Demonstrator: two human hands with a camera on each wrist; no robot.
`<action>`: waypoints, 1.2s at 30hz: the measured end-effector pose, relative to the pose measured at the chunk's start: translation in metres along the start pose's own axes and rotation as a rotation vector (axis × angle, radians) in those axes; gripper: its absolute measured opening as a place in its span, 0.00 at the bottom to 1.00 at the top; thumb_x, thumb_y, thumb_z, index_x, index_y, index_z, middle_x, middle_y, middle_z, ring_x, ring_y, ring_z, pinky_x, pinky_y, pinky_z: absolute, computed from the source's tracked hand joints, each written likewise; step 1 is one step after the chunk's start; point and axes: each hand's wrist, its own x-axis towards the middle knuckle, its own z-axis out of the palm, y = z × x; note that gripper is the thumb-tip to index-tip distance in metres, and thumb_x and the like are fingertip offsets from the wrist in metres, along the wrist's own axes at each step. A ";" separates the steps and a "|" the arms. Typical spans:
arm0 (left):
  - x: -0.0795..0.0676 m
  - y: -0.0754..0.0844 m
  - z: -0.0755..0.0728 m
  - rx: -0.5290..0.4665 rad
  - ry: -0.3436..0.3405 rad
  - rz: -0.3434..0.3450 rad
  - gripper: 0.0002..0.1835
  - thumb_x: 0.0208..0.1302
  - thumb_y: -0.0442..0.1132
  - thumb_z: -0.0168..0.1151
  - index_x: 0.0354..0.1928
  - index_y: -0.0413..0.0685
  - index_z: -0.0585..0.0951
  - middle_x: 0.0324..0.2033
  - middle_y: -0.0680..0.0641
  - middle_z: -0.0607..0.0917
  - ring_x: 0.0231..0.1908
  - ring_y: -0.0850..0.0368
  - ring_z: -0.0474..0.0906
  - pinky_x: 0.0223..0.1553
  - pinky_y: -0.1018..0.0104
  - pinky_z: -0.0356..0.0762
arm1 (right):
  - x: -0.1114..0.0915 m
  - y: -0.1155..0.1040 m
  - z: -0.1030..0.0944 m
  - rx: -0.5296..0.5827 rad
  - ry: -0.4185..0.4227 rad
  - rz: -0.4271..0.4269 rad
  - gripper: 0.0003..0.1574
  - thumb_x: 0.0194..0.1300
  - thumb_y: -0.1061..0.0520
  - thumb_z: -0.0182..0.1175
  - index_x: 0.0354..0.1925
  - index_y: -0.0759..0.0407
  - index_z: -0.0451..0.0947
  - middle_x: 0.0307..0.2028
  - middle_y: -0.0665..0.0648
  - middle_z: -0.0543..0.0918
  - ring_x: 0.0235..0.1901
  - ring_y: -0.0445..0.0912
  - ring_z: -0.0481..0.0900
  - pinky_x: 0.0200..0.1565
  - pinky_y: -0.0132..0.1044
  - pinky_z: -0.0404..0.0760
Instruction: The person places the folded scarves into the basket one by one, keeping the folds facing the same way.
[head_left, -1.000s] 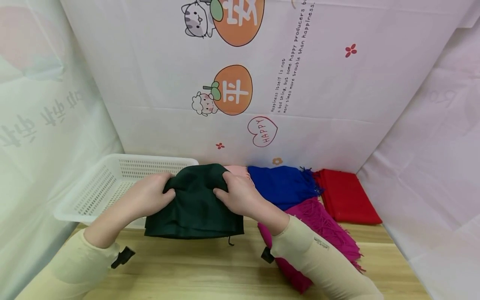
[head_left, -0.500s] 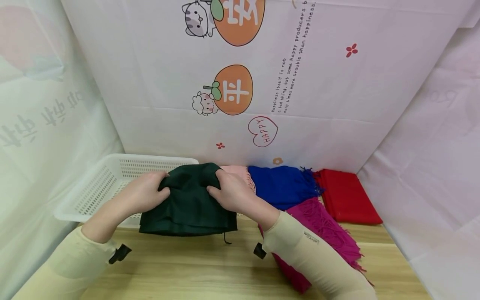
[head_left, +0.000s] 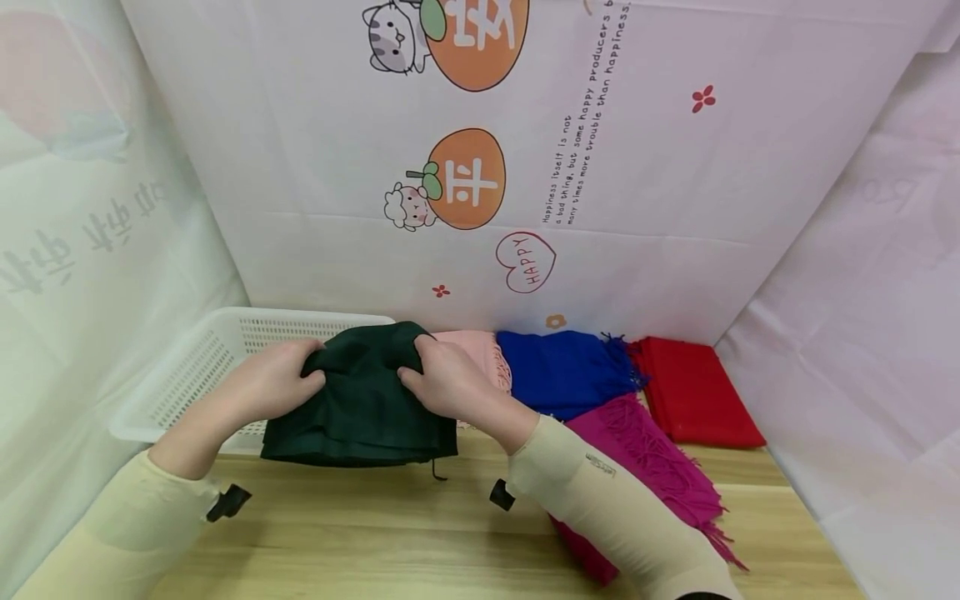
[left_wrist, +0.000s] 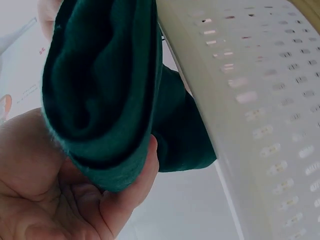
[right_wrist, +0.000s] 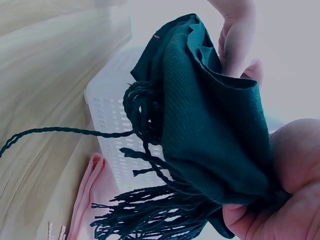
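Observation:
A dark green scarf (head_left: 360, 400), folded into layers, hangs between my two hands above the near right part of a white plastic basket (head_left: 180, 367). My left hand (head_left: 273, 379) grips its left side, thumb toward me; the left wrist view shows fingers curled round the rolled layers (left_wrist: 105, 100). On the other side my right hand (head_left: 453, 379) pinches the scarf near its upper right. Twisted fringe (right_wrist: 145, 210) dangles from the scarf in the right wrist view, one long strand reaching out over the table. The scarf hides part of the basket's inside.
Right of the basket lie a pink scarf (head_left: 472, 346), a blue fringed scarf (head_left: 555, 371) and a folded red one (head_left: 697, 392). A magenta fringed scarf (head_left: 645, 458) lies nearer, partly under my right forearm. White printed sheeting (head_left: 637, 275) walls the wooden table (head_left: 360, 533).
Both hands have carried the green scarf leftward, further over the basket. More of the pink scarf now shows. The grip looks the same, and the other scarves stay where they were.

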 end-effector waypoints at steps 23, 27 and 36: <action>-0.001 -0.030 -0.005 0.021 -0.001 0.004 0.24 0.79 0.36 0.62 0.68 0.24 0.79 0.60 0.25 0.85 0.60 0.25 0.83 0.59 0.30 0.80 | 0.022 -0.016 0.013 0.007 -0.005 -0.001 0.29 0.86 0.46 0.62 0.70 0.65 0.76 0.47 0.58 0.86 0.43 0.48 0.84 0.50 0.41 0.84; -0.002 -0.035 -0.007 0.014 -0.011 -0.003 0.25 0.80 0.36 0.62 0.69 0.24 0.78 0.62 0.24 0.84 0.62 0.23 0.81 0.61 0.28 0.79 | 0.026 -0.019 0.015 -0.007 -0.013 -0.004 0.30 0.86 0.46 0.61 0.71 0.65 0.75 0.46 0.58 0.86 0.42 0.47 0.84 0.49 0.40 0.84; -0.002 -0.048 -0.008 0.013 -0.011 -0.003 0.24 0.80 0.36 0.61 0.69 0.25 0.78 0.62 0.24 0.84 0.61 0.24 0.81 0.60 0.28 0.79 | 0.038 -0.029 0.022 -0.016 -0.040 0.009 0.31 0.88 0.45 0.58 0.74 0.64 0.73 0.52 0.59 0.87 0.45 0.48 0.85 0.50 0.38 0.84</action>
